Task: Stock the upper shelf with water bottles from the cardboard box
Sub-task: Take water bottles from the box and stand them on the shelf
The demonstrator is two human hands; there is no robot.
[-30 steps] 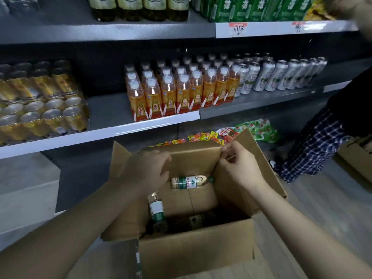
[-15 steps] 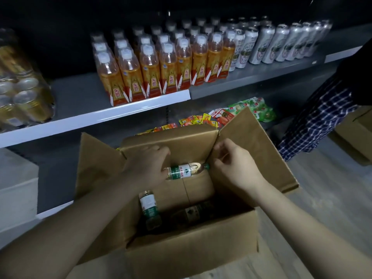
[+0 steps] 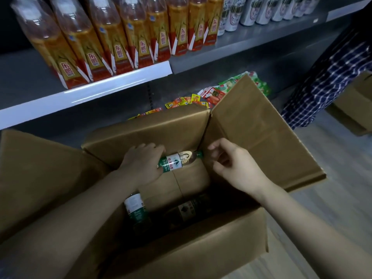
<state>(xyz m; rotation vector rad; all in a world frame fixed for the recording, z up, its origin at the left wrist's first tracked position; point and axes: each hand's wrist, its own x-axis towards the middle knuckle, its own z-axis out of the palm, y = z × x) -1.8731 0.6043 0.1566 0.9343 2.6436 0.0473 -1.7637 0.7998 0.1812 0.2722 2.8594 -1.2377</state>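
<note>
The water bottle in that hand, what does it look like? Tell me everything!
The water bottle is clear plastic with a green and white label and a green cap. It lies sideways, cap pointing right, just above the open cardboard box, in front of its back flap. The left hand grips its bottom end. The right hand is close to the cap but not touching it.

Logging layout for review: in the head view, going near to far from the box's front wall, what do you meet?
Brown cardboard box front wall → dark bottles lying inside → green-labelled water bottle in left hand → orange drink bottles on shelf.
</note>
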